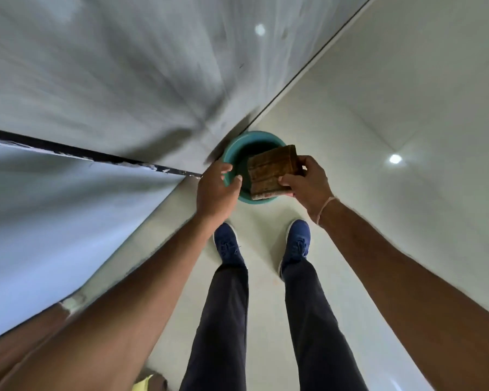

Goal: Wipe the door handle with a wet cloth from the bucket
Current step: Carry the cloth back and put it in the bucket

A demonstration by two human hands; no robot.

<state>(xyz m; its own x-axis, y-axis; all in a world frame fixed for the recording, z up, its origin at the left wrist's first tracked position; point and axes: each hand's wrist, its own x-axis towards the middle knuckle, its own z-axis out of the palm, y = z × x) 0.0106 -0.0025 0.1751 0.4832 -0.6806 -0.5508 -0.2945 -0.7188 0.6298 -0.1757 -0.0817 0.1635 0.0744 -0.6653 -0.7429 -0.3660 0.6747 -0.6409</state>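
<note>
Cloth, brown and folded into a thick pad, is held over the mouth of the bucket. Right hand grips it along its right edge, thumb on the upper side and fingers curled under and around the near corner, clamped on the fabric. Left hand is at the bucket's left rim, fingers loosely spread, the thumb pointing toward the cloth without touching it; whether it rests on the rim I cannot tell. The bucket is teal with a dark inside and stands on the pale floor, close to the foot of a grey door. Two blue shoes stand just behind the bucket. A thin band circles the right wrist.
</note>
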